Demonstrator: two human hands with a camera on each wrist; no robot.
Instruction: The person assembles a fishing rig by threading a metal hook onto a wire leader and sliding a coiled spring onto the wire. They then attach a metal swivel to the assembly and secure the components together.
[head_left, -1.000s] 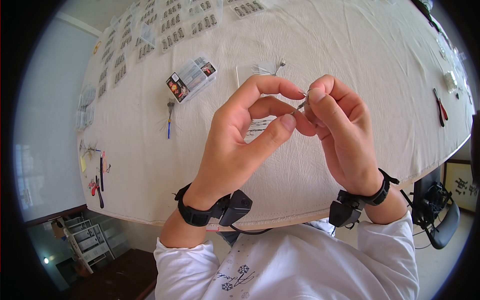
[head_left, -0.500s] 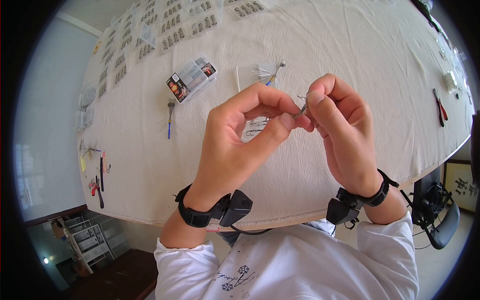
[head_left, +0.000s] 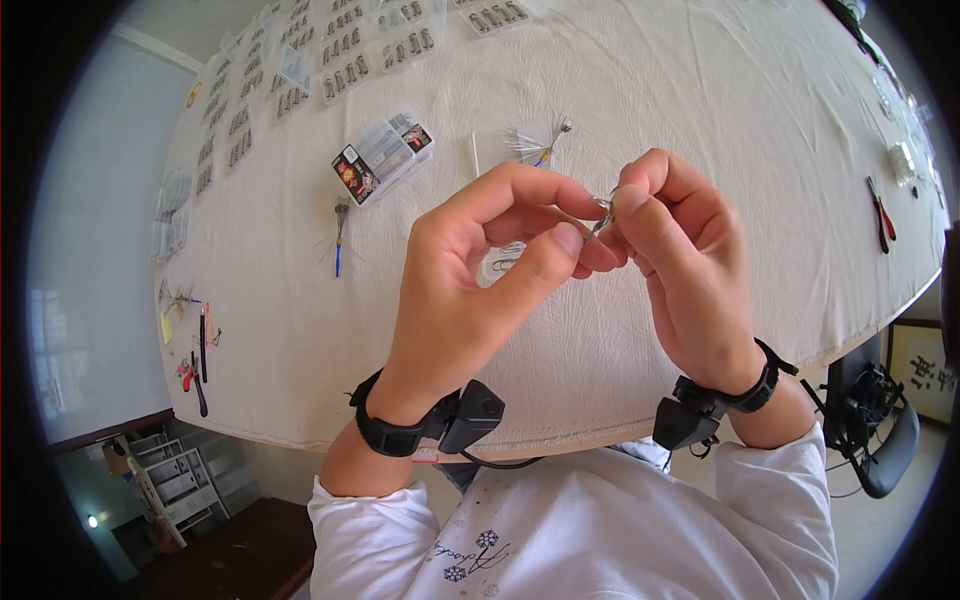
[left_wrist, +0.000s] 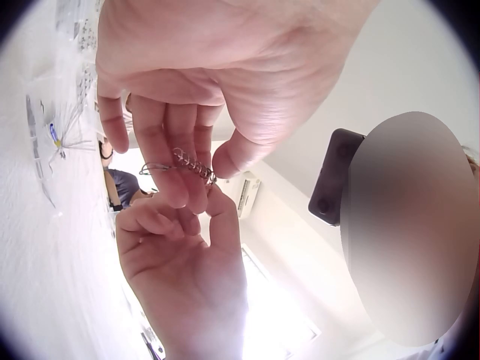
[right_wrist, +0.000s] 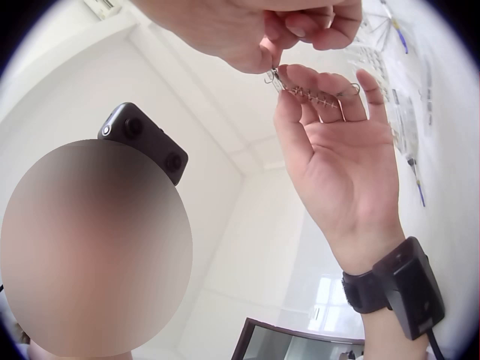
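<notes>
The right hand (head_left: pixel 690 270) pinches one end of a small metal piece (head_left: pixel 600 222) between thumb and index finger. On its other side the left hand (head_left: pixel 480 290) has its thumb and curved fingers around the same piece. A thin coiled wire part (left_wrist: pixel 193 163) crosses the left fingers in the left wrist view, with a wire loop beside it. In the right wrist view the coiled part (right_wrist: pixel 311 96) hangs from the right fingertips across the left fingers. Beneath the left hand lies a clear pack of hooks (head_left: pixel 503 262), partly hidden.
A wire bundle with a blue and yellow stem (head_left: pixel 545 150) lies beyond the hands, another bundle (head_left: pixel 340 235) to the left. Near them is a labelled clear box (head_left: pixel 383 158). Packs of metal parts (head_left: pixel 345 75) fill the back left; red-handled pliers (head_left: pixel 884 222) lie right.
The left fingers and thumb have shifted around the metal piece, and its visible part has turned between the hands. The right hand has stayed nearly in place, still pinching.
</notes>
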